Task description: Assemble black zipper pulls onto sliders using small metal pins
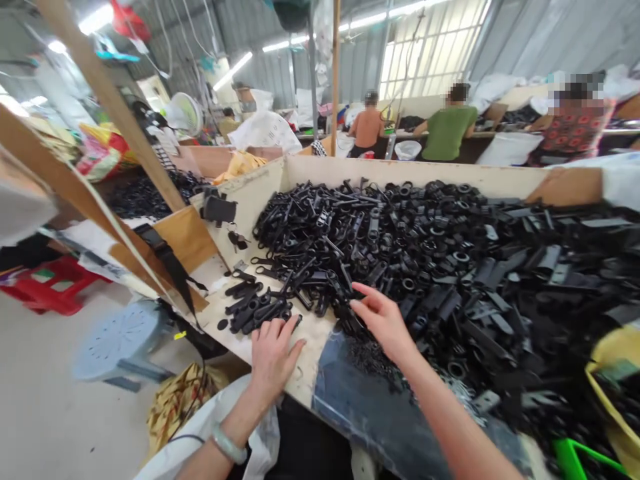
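My left hand (274,350) rests palm down at the front edge of the table, fingers lying against a small group of black plastic parts (247,305). Those parts are elongated, with rounded ends. Its thumb is spread to the side, and no held piece shows. My right hand (383,320) reaches to the near edge of a large heap of black plastic parts (350,233), index finger extended and apart from the others. Its fingertips are close to the loose pieces, and some fingers are partly hidden. Tiny dark metal pieces (370,357) lie below this hand.
A dark sheet (345,387) covers the table's front. At right stand a green bin (575,460) and a yellow sack (613,393). Keys (237,239) hang on the left board. A blue stool (125,340) and a red stool (55,283) are at left. Several people sit beyond.
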The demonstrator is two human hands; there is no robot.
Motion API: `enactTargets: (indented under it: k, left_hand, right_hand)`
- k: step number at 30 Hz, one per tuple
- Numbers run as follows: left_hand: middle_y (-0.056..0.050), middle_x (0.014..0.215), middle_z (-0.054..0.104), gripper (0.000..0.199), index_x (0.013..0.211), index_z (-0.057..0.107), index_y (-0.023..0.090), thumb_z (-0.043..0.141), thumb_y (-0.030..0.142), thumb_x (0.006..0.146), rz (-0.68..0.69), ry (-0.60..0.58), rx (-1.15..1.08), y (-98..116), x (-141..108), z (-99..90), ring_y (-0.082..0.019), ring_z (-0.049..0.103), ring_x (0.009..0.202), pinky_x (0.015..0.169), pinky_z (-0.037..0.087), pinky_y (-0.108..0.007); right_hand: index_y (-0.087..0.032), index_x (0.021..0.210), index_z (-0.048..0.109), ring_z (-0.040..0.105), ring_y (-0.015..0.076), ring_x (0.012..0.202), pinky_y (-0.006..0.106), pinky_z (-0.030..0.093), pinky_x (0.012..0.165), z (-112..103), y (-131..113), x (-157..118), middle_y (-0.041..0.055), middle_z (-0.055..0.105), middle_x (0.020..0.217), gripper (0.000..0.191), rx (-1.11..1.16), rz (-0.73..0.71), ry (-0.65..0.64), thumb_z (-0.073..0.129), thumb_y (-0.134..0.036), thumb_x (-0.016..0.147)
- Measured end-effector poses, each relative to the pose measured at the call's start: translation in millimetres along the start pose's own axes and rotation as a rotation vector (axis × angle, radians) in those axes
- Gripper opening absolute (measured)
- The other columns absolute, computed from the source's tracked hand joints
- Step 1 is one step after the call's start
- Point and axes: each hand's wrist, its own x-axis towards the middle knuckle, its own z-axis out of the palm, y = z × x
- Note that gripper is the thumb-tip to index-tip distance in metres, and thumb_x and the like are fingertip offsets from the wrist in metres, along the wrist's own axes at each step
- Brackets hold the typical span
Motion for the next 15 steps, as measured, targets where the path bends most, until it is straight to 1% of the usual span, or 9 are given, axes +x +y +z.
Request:
enactTargets:
  k: [2, 3, 5, 7, 8, 10, 11, 13, 15]
  left_hand:
    - [-0.009, 0.097, 0.069, 0.03, 0.116, 0.071, 0.02, 0.059, 0.038, 0.095, -0.097, -0.028, -0.256, 18.6, -1.5, -5.3, -0.027, 0.058, 0.093, 0.085, 0.039, -0.04]
    - [-0.008, 0.09, 0.068, 0.03, 0.109, 0.072, 0.02, 0.057, 0.042, 0.095, -0.165, -0.104, -0.431, 31.5, -2.6, -7.1, -0.025, 0.059, 0.088, 0.084, 0.041, -0.039]
    - [-0.005, 0.077, 0.066, 0.041, 0.103, 0.07, 0.019, 0.054, 0.055, 0.095, -0.37, -0.416, -0.857, 61.4, -5.1, -7.9, -0.022, 0.059, 0.073, 0.071, 0.043, -0.034]
    - [-0.006, 0.081, 0.069, 0.056, 0.109, 0.067, 0.018, 0.052, 0.068, 0.091, -0.65, -0.745, -1.293, 90.5, -8.4, -5.3, -0.02, 0.061, 0.07, 0.064, 0.044, -0.031]
    - [-0.006, 0.085, 0.07, 0.058, 0.11, 0.067, 0.017, 0.059, 0.07, 0.087, -0.773, -0.83, -1.452, 102.3, -10.2, -3.3, -0.019, 0.062, 0.071, 0.063, 0.045, -0.029]
    - [-0.006, 0.092, 0.07, 0.056, 0.107, 0.068, 0.016, 0.077, 0.061, 0.076, -0.948, -0.829, -1.628, 117.1, -13.5, 0.3, -0.017, 0.064, 0.076, 0.065, 0.048, -0.026]
    - [-0.005, 0.092, 0.07, 0.053, 0.105, 0.069, 0.016, 0.084, 0.054, 0.072, -0.985, -0.791, -1.658, 120.0, -14.7, 1.3, -0.016, 0.064, 0.076, 0.066, 0.048, -0.025]
    - [-0.005, 0.089, 0.071, 0.049, 0.106, 0.069, 0.016, 0.086, 0.047, 0.072, -0.983, -0.739, -1.661, 118.9, -16.0, 0.7, -0.015, 0.063, 0.073, 0.064, 0.048, -0.023]
    - [-0.005, 0.087, 0.071, 0.047, 0.111, 0.067, 0.016, 0.081, 0.048, 0.079, -0.925, -0.742, -1.644, 113.3, -15.9, -2.9, -0.014, 0.063, 0.068, 0.06, 0.047, -0.023]
  right_hand:
    - [-0.012, 0.141, 0.059, 0.046, 0.0106, 0.046, 0.023, 0.039, 0.044, -29.1, 5.0, -18.2, -0.0033, 0.058, 0.065, 0.056, 0.074, 0.061, 0.115, 0.049, -0.048, 0.099]
    - [-0.012, 0.142, 0.058, 0.045, 0.0099, 0.045, 0.023, 0.038, 0.043, -39.1, 4.1, -32.0, -0.0034, 0.058, 0.066, 0.056, 0.103, 0.076, 0.165, 0.049, -0.049, 0.099]
    - [-0.018, 0.134, 0.065, 0.052, 0.0104, 0.051, 0.022, 0.044, 0.047, -46.9, -3.5, -65.5, -0.0018, 0.063, 0.071, 0.046, 0.183, 0.047, 0.266, 0.061, -0.042, 0.096]
    - [-0.023, 0.126, 0.071, 0.062, 0.0117, 0.059, 0.022, 0.051, 0.055, -40.4, -14.6, -100.0, 0.0005, 0.07, 0.079, 0.032, 0.113, -0.122, 0.161, 0.065, -0.029, 0.095]
    - [-0.024, 0.127, 0.071, 0.066, 0.0127, 0.065, 0.022, 0.053, 0.058, -34.6, -19.6, -114.9, 0.0029, 0.073, 0.086, 0.032, 0.05, -0.261, 0.058, 0.061, -0.022, 0.096]
    - [-0.024, 0.128, 0.071, 0.071, 0.0153, 0.074, 0.023, 0.056, 0.065, -25.6, -25.3, -135.7, 0.0056, 0.075, 0.092, 0.034, -0.066, -0.458, -0.056, 0.055, -0.016, 0.099]
    - [-0.023, 0.128, 0.07, 0.072, 0.0162, 0.078, 0.023, 0.057, 0.067, -25.0, -25.5, -140.5, 0.0065, 0.076, 0.093, 0.032, -0.08, -0.493, -0.089, 0.056, -0.019, 0.1]
    - [-0.022, 0.122, 0.072, 0.072, 0.0171, 0.081, 0.024, 0.058, 0.07, -34.0, -20.4, -138.7, 0.0069, 0.076, 0.094, 0.026, -0.064, -0.428, -0.066, 0.058, -0.028, 0.101]
    - [-0.022, 0.11, 0.074, 0.071, 0.0168, 0.08, 0.025, 0.057, 0.069, -52.4, -10.1, -123.3, 0.0064, 0.075, 0.094, 0.026, -0.109, -0.236, 0.062, 0.053, -0.035, 0.103]
